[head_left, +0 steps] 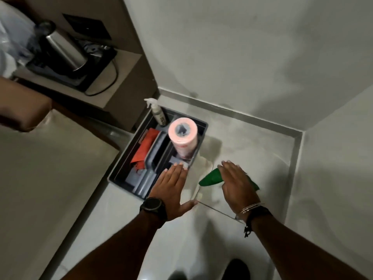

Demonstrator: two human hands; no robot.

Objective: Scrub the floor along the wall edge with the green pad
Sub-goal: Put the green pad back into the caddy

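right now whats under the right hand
The green pad lies under the right hand, its ends sticking out either side. The pad's middle and the floor beneath are covered.

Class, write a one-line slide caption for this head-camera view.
Right hand holds a green pad above the floor near a corner, left hand open beside a grey cleaning caddy.

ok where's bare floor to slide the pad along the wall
Bare floor runs from the grey caddy to the corner, along the skirting. The right hand holds the green pad there. The caddy is crowded: spray bottle, pink roll.
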